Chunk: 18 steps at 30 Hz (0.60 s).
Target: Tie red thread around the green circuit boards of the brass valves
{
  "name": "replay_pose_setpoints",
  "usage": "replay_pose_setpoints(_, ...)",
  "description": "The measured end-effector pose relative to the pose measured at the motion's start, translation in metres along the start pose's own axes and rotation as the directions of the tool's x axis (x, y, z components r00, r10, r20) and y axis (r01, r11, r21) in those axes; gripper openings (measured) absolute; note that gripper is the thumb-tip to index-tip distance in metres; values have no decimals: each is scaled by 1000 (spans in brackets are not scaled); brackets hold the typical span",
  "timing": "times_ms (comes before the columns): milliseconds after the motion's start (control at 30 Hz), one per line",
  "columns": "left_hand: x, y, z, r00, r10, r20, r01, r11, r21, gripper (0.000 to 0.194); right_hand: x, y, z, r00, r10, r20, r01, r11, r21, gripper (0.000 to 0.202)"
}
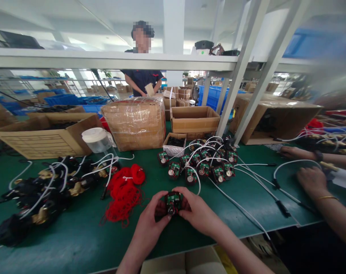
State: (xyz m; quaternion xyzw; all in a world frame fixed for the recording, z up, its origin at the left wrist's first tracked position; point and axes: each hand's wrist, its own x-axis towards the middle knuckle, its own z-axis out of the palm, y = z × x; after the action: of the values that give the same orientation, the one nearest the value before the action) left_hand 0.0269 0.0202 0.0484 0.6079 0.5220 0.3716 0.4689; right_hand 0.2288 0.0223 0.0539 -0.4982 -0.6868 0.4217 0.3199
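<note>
At six o'clock, your left hand [151,217] and right hand [198,211] together pinch a small black housing with a green circuit board [173,201], seemingly unfinished with that board exposed, as on the clustered white-cabled black units [203,169] toward one o'clock from it.

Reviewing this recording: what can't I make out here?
All in the head view:
Held circuit unit: sides hidden by the left hand and right hand.
Open carton at right: interior lost in shadow.
Black pieces in the small white box: too small to identify.
Co-worker's forearms: cut off by right edge.
</note>
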Motion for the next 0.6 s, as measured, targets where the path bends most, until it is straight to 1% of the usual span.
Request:
replay_pose_setpoints(267, 1, -7, -2, 999, -24, 47, 24, 1000, -14, 59, 1, 2, -3, 1000, 7, 14, -7, 1000, 1, 71)
replay_pose_setpoints(367, 1, -12, -4, 998, -24, 52, 26, 999, -23, 62, -4, -4, -10, 999, 9, 47, -7, 999, -41, 71)
replay_pose_setpoints(433, 1, -18, -6, 997, -17, 74, 20, 999, -40, 69, -5, -14, -21, 997, 16, 77, -9, 996, -94, 69)
replay_pose_setpoints(500, 1, -24, -8, 996, -2, 88, 7, 999, -50, 77, 2, -28, -38, 998, -28, 51, 37, 983, -181, 60)
replay_pose_setpoints(567, 0, -29, -10, 997, 15, 79, -11, 999, -50, 79, 22, -42, -58, 991, -133, -21, 121, 946, -300, 41)
replay_pose_setpoints(600, 0, -31, -11, 998, 17, 68, -14, 999, -48, 78, 39, -47, -68, 981, -185, -52, 155, 921, -357, 30)
